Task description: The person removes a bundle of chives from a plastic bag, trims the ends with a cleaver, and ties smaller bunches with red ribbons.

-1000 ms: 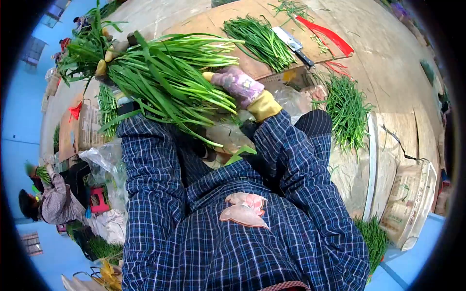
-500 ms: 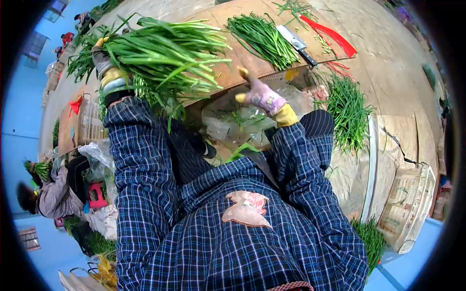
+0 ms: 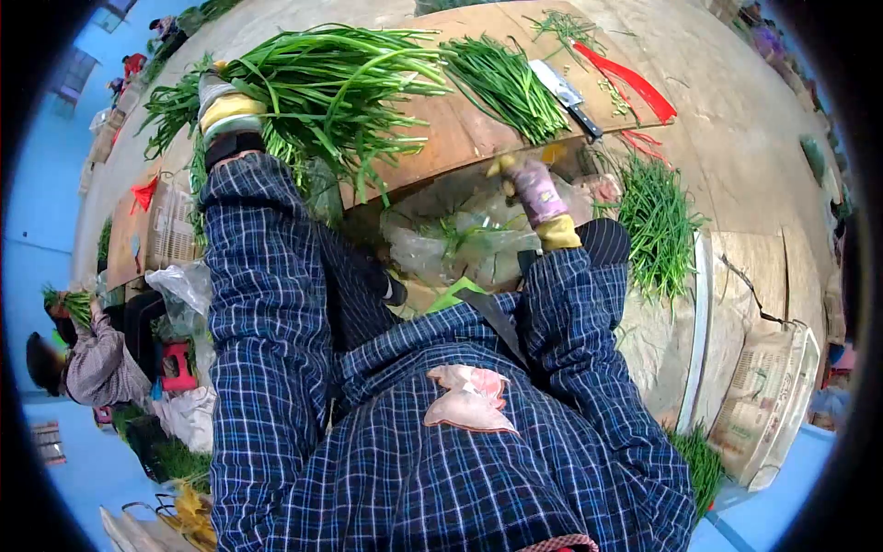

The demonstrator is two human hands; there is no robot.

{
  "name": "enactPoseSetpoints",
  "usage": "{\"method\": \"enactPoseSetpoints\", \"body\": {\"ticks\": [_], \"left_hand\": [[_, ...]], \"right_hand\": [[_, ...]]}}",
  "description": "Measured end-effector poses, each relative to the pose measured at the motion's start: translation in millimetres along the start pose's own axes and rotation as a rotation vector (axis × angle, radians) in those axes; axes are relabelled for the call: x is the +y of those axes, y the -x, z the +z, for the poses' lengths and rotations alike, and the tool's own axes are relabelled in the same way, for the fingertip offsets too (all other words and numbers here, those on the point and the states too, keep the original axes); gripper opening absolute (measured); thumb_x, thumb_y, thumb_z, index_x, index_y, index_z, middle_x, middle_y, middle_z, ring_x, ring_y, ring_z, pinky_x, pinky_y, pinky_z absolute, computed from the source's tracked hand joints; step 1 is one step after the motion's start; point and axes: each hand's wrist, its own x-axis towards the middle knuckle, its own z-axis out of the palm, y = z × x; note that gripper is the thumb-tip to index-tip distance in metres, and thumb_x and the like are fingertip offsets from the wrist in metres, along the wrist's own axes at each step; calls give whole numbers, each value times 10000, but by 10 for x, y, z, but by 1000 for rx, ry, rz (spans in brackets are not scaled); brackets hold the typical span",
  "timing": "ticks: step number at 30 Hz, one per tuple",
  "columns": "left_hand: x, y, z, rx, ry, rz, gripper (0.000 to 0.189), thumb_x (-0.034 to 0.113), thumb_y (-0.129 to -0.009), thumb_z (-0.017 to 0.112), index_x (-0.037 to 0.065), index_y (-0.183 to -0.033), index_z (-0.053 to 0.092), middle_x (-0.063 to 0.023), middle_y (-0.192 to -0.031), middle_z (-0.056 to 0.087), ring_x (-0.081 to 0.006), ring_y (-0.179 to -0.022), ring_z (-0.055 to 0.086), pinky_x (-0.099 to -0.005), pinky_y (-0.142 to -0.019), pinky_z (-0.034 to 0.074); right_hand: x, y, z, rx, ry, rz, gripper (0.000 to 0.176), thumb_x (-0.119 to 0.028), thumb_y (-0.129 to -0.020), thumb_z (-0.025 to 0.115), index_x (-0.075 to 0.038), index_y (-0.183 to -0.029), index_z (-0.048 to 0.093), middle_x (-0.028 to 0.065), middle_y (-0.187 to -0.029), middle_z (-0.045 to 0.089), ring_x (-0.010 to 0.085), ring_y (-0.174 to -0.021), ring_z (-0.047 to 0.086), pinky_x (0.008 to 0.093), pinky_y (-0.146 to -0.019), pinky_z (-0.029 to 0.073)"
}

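Note:
My left hand (image 3: 226,103), in a grey and yellow glove, is closed round a large bunch of garlic chives (image 3: 331,78) at the left of the wooden board. The pale stem ends point right; the leaves hang past my wrist. My right hand (image 3: 532,189), in a pink and yellow glove, hovers off the board's near edge, fingers loosely curled and apart, nothing visible in them. A second bunch of chives (image 3: 506,87) lies on the wooden board (image 3: 460,129). Beside it rests a cleaver (image 3: 557,85) with a black handle.
Red ribbons (image 3: 635,83) and cut bits lie at the board's right end. A chive pile (image 3: 658,225) is right of my knee; clear plastic (image 3: 460,244) lies below the board. A plastic crate (image 3: 763,400) stands at right. Another person (image 3: 101,359) sits at left with chives.
My left hand has shifted slightly right and up with the chives, which have turned a little. My right hand has moved right and down, and its fingers are more curled.

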Motion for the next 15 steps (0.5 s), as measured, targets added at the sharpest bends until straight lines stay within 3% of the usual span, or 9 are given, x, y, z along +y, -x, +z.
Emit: {"method": "enactPoseSetpoints", "body": {"ticks": [1, 2, 4, 8, 10, 12, 13, 14, 15], "left_hand": [[-14, 28, 1, 72, -541, 115, 392, 349, -898, 418, 102, -1170, 556, -68, -1184, 584, -255, -1032, 533, -369, -932, 379], [-8, 45, 19, 143, -1082, 231, 398, 352, -921, 373, 117, -1194, 543, -63, -1224, 565, -251, -1060, 522, -360, -954, 364], [98, 104, 148, 127, -1287, 233, 411, 349, -919, 358, 102, -1187, 547, -72, -1208, 574, -258, -1059, 527, -364, -950, 368], [296, 211, 319, 44, -1323, 178, 438, 344, -914, 328, 72, -1173, 554, -90, -1175, 591, -272, -1056, 537, -373, -942, 376], [283, 136, 404, 4, -1322, 174, 453, 341, -912, 313, 56, -1166, 557, -99, -1159, 599, -279, -1055, 543, -377, -938, 380], [176, -68, 468, -45, -1336, 188, 468, 339, -910, 298, 41, -1159, 561, -108, -1143, 608, -285, -1053, 548, -381, -934, 384], [21, -263, 539, -53, -1353, 222, 476, 337, -909, 291, 34, -1156, 562, -112, -1134, 612, -289, -1053, 551, -384, -931, 386], [569, 419, 467, -59, -1317, 146, 416, 309, -913, 331, 66, -1148, 573, -83, -1146, 611, -256, -1082, 547, -369, -929, 390], [681, 572, 459, -20, -1303, 143, 397, 297, -903, 353, 75, -1144, 578, -80, -1145, 612, -251, -1081, 549, -366, -926, 395]], "right_hand": [[96, 4, -9, -98, 222, 225, 404, -382, -829, 614, -73, -1089, 600, 64, -748, 620, 182, -594, 561, 303, -536, 444], [205, -17, 33, -140, 803, 80, 558, -430, -742, 686, -88, -1163, 554, 138, -894, 649, 305, -815, 621, 376, -710, 488], [-158, 203, 249, 20, 1051, -2, 676, -431, -687, 728, -104, -1231, 496, 188, -983, 633, 341, -960, 595, 407, -806, 474], [-981, 263, 682, 266, 710, -317, 670, -424, -659, 739, -120, -1204, 495, 169, -964, 636, 324, -883, 617, 423, -736, 483], [-1256, 192, 928, 245, 785, -258, 604, -427, -663, 730, -150, -1163, 533, 155, -902, 648, 320, -850, 624, 425, -709, 485], [-1180, -74, 1069, 324, 828, -370, 485, -440, -706, 690, -139, -1073, 591, 149, -837, 648, 337, -836, 621, 436, -714, 479], [-1043, -219, 1081, 462, 741, -572, 327, -370, -809, 623, -92, -981, 628, 108, -754, 650, 284, -705, 636, 389, -633, 496], [-945, -313, 1026, 462, 740, -579, 327, -370, -809, 623, -92, -981, 628, 108, -754, 650, 284, -705, 636, 389, -633, 496], [-864, -380, 899, 419, 241, -443, 279, -324, -851, 585, -69, -957, 628, 77, -730, 640, 223, -643, 613, 341, -588, 492]]}}
